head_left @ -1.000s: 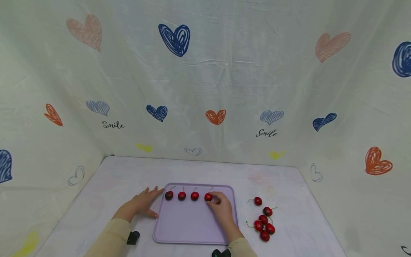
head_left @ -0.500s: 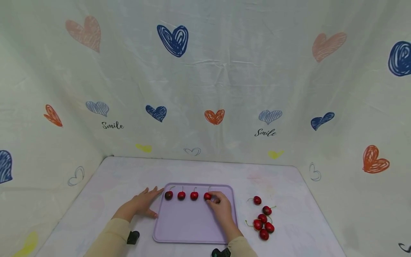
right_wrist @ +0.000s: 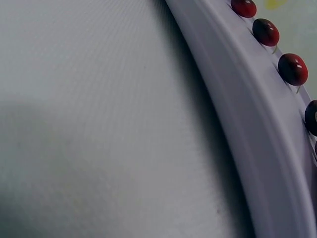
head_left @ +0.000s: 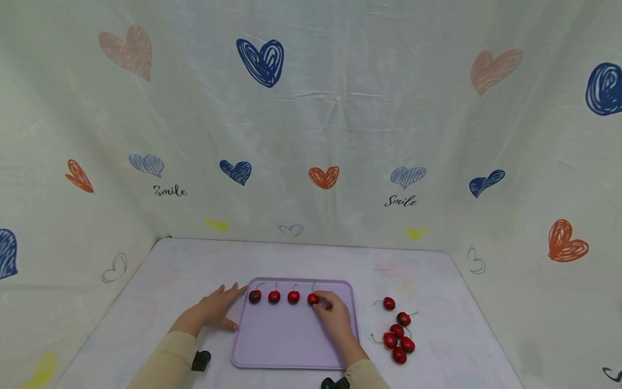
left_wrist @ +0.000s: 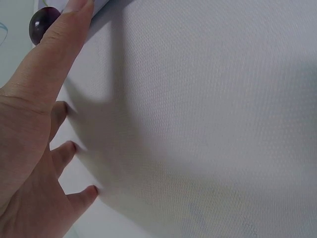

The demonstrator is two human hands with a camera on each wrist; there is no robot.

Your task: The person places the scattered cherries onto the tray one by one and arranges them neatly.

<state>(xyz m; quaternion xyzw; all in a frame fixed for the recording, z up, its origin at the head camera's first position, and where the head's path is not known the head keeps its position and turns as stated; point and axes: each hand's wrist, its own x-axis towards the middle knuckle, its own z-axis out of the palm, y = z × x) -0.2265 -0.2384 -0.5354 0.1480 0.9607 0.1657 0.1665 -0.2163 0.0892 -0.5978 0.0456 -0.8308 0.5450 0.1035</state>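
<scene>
In the head view a lilac tray lies on the table, with several dark red cherries in a row along its far side, stems pointing away. My right hand reaches over the tray's right part and pinches the rightmost cherry of that row between thumb and fingers. At the tray's left edge rests my left hand, fingers spread, touching the rim. The left wrist view shows the left thumb by the tray's rim, near a dark cherry. Row cherries appear beyond the rim in the right wrist view.
Right of the tray, several loose cherries with stems lie on the white table. A cloth printed with hearts hangs behind and at both sides. Black devices sit at both wrists.
The pinched cherry has shifted very slightly left, and its stem has turned from leaning right to nearly straight. My left hand has stayed on the tray's edge.
</scene>
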